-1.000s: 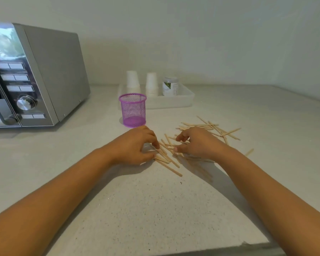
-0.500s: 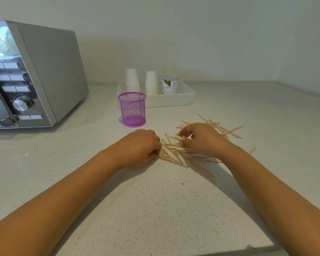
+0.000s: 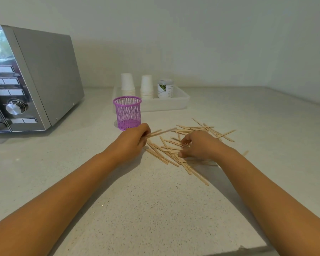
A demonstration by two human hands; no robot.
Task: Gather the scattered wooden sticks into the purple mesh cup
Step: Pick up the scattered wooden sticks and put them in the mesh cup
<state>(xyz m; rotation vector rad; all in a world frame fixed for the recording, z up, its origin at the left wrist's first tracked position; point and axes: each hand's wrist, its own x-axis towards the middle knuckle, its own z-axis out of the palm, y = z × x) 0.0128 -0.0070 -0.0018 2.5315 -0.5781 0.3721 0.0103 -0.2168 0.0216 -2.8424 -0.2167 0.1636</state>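
A silver microwave [image 3: 44, 78] stands at the left on the pale speckled counter [image 3: 155, 209]. Against the back wall sits a shallow white tray [image 3: 181, 100] holding two stacks of upside-down white paper cups [image 3: 127, 84] and a small labelled jar [image 3: 165, 88].

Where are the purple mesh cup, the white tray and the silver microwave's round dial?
purple mesh cup [image 3: 127, 113]: head view, middle of its mesh wall.
white tray [image 3: 183, 100]: head view, front right wall.
silver microwave's round dial [image 3: 14, 108]: head view, centre of the knob.
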